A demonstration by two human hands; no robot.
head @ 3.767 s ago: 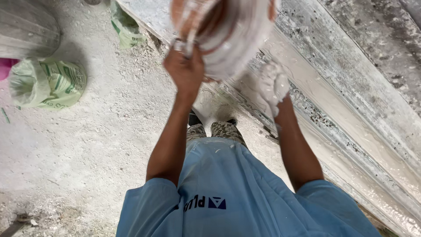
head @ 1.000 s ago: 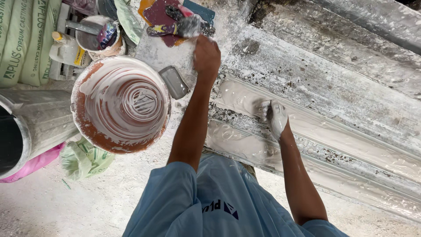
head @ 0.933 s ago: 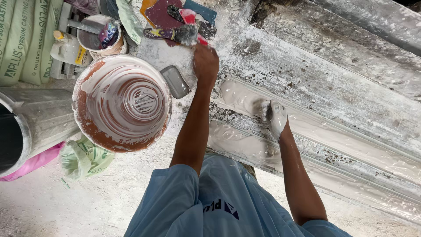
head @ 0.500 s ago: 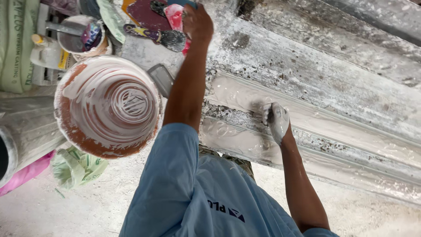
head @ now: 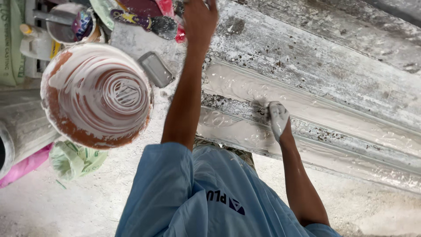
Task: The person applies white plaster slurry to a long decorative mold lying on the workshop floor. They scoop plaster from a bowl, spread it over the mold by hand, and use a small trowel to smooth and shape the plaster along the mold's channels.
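Observation:
My right hand [head: 277, 119], coated in white plaster, rests on the long grey moulding channel [head: 351, 101], which is wet with plaster. Its fingers are closed on a small dark brush-like tuft [head: 258, 108] pressed into the groove. My left hand [head: 199, 19] is stretched out to the far end of the channel, at a pile of tools with a red-handled item [head: 169, 11] and a dark scraper blade [head: 162, 26]. Its fingertips run off the frame's top edge, so its grip is hidden.
A plaster-smeared orange bucket [head: 96, 94] stands at the left, with a small metal trowel blade [head: 155, 69] beside it. Behind are a grey mixing bowl [head: 66, 24], green sacks [head: 8, 44] and a crumpled green bag [head: 76, 158]. A grey pipe [head: 22, 131] lies at the left.
My left hand let go of the bucket, which now stands at the left, and has reached further out to the tool pile. The right hand stays on the moulding with the tuft.

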